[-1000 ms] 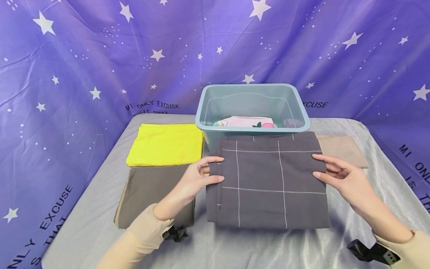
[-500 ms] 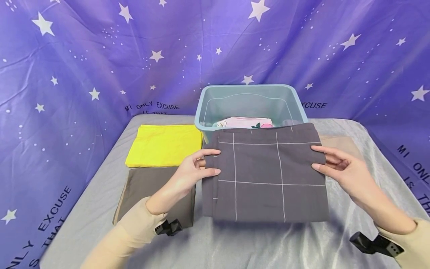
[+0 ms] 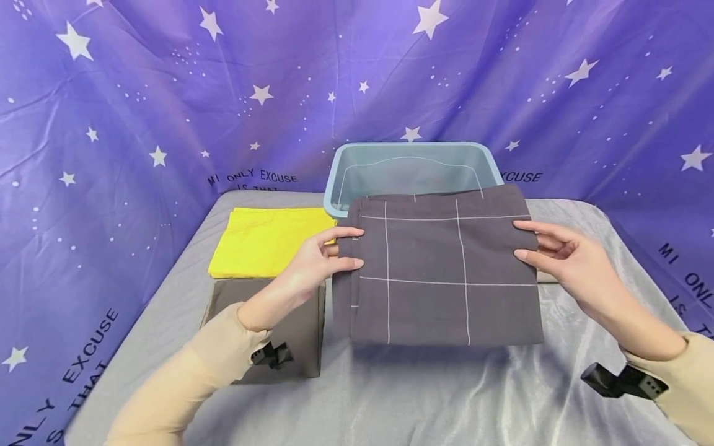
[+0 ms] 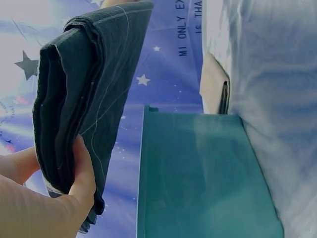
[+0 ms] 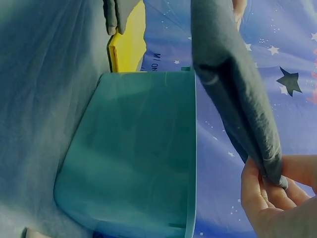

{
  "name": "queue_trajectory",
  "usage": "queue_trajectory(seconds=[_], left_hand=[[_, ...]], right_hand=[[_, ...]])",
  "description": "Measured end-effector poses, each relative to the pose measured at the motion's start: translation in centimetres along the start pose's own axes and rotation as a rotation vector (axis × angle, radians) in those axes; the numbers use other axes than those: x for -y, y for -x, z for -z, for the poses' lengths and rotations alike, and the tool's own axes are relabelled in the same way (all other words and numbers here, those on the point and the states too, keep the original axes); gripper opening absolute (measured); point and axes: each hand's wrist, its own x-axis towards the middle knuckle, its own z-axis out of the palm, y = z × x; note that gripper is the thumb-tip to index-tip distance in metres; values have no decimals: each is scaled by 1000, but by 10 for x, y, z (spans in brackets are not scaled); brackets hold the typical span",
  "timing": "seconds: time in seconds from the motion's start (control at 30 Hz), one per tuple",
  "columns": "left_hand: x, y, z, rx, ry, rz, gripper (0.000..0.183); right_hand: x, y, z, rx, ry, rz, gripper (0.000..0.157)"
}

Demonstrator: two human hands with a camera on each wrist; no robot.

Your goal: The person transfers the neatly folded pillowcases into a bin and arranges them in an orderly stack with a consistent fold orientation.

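Note:
A folded dark grey cloth (image 3: 424, 266) with thin white grid lines is held up in the air in the head view. My left hand (image 3: 312, 266) pinches its left edge between thumb and fingers. At the opposite edge, my right hand (image 3: 577, 266) grips it the same way. Several stacked layers of the cloth (image 4: 74, 99) show in the left wrist view. Behind it stands a blue-green plastic bin (image 3: 413, 147), its front wall and most of its inside hidden by the cloth. The right wrist view has the cloth (image 5: 242, 99) apart from the bin (image 5: 133, 148).
On the left of the grey-covered table (image 3: 401, 409) lie a folded yellow cloth (image 3: 268, 241) and, nearer, a folded brown-grey cloth (image 3: 304, 334). A beige folded cloth (image 4: 214, 84) lies beside the bin. A purple starry curtain (image 3: 195, 111) hangs behind.
Both hands have raised the grid-lined cloth and moved it toward the bin. It now covers the bin's front rim and the pink printed item seen inside before.

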Motion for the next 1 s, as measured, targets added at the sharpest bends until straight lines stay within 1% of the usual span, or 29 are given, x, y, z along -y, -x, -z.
queue_trajectory(seconds=[0.1, 0.17, 0.3, 0.4, 0.5, 0.63, 0.73, 0.87, 1.0], left_hand=[[-3, -6, 1, 12, 23, 12, 49], [-5, -9, 2, 9, 12, 17, 50], [-8, -17, 4, -15, -16, 31, 48], [-10, -23, 5, -29, -11, 34, 47], [-12, -29, 6, -39, 6, 38, 46], [-14, -35, 8, -59, 8, 47, 47], [-16, -41, 9, -70, 0, 52, 46], [-19, -48, 11, -78, 10, 51, 45], [-22, -55, 11, -91, 25, 45, 46]], right_hand=[[3, -5, 2, 20, -25, 1, 47], [4, -9, 2, 30, -39, 5, 47], [6, -16, 3, 29, -57, 16, 45], [9, -22, 3, 23, -74, 38, 45], [11, -28, 3, 0, -42, 36, 44], [13, -35, 3, -10, 10, -4, 42], [14, -41, 3, 18, -31, -14, 40], [17, -49, 2, 55, -136, -19, 38], [18, -57, 4, 68, -176, -49, 37]])
